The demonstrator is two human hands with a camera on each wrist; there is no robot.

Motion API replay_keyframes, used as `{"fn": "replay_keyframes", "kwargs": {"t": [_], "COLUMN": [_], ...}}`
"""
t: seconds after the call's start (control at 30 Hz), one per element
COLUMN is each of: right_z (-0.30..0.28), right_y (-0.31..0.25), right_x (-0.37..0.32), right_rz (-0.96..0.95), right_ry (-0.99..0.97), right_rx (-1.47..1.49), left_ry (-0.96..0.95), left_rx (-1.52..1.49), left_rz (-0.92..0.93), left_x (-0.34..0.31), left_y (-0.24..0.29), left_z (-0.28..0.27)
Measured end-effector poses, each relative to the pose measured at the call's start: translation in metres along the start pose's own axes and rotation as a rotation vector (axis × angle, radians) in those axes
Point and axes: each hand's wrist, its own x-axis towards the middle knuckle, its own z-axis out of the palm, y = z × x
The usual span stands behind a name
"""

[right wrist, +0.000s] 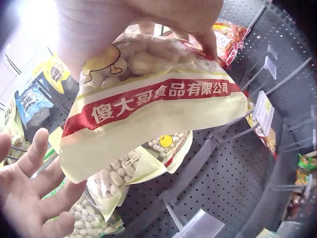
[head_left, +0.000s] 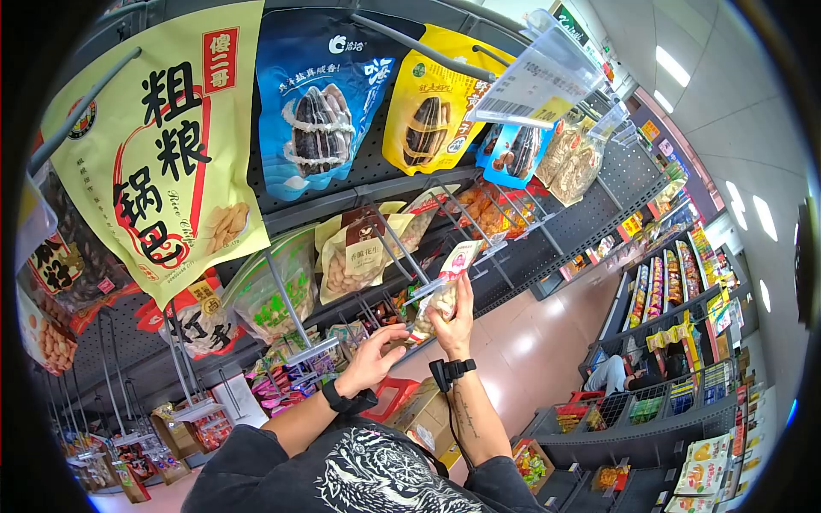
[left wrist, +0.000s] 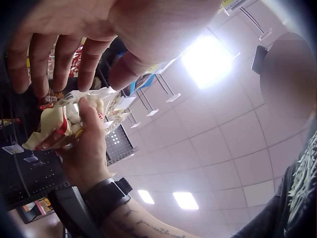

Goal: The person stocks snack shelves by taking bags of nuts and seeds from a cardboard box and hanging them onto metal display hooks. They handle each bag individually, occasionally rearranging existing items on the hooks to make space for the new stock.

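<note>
Grip, right hand (head_left: 455,318): fingers and thumb pinched on a snack packet (head_left: 445,291), held up just in front of the pegboard rack (head_left: 590,214), by the outer end of a peg hook (head_left: 402,252); whether packet and hook touch, cannot tell; grip, left hand (head_left: 372,359): wide, fingers spread and relaxed, holding nothing, just below and to the left of the packet, apart from it.

Pegboard rack: dark, perforated, hung with bags on long hooks; runs off to the right along the aisle.

Yellow bag (head_left: 162,145): largest item, upper left of the rack; black and red characters.

Blue bag (head_left: 318,103): just right of the yellow bag; striped seeds pictured on its face.

Price holder (head_left: 534,81): clear plastic, top centre, at a hook's end.

Snack packet, right wrist view (right wrist: 148,114): pale yellow; red band with white characters; clear panel showing pale nuts; gripped at its top edge, hanging tilted; like packets (right wrist: 133,168) hang on the rack behind it; open left palm (right wrist: 29,198) at lower left, clear of the packet.
</note>
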Motion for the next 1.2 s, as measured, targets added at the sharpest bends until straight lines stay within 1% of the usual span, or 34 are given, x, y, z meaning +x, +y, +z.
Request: {"fn": "replay_keyframes", "kwargs": {"t": [0.37, 0.47, 0.7, 0.8, 1.1, 1.2], "right_z": [-0.0005, -0.0049, -0.0048, -0.0029, -0.0055, -0.0062], "right_y": [0.0072, -0.0003, -0.0018, -0.0005, -0.0009, -0.0023], "right_x": [-0.0023, -0.0022, 0.0007, -0.0015, -0.0018, -0.0006], "right_rz": [0.003, -0.017, -0.033, -0.006, 0.01, -0.014], "right_ry": [0.011, -0.024, -0.016, -0.018, -0.024, -0.023], "right_rx": [0.016, -0.042, -0.008, 0.013, -0.004, -0.019], "left_ry": [-0.007, -0.009, -0.012, -0.009, -0.012, -0.013], "left_rx": [0.002, 0.015, 0.007, -0.005, 0.008, 0.035], "left_rz": [0.008, 0.003, 0.0, -0.007, -0.02, -0.019], "left_x": [-0.0001, 0.0002, -0.0006, -0.0021, -0.0023, -0.0019], "left_y": [-0.001, 0.0012, 0.0015, 0.0012, -0.0006, -0.0026], "left_z": [-0.0025, -0.0021, -0.002, -0.0021, -0.0016, -0.0021]}}
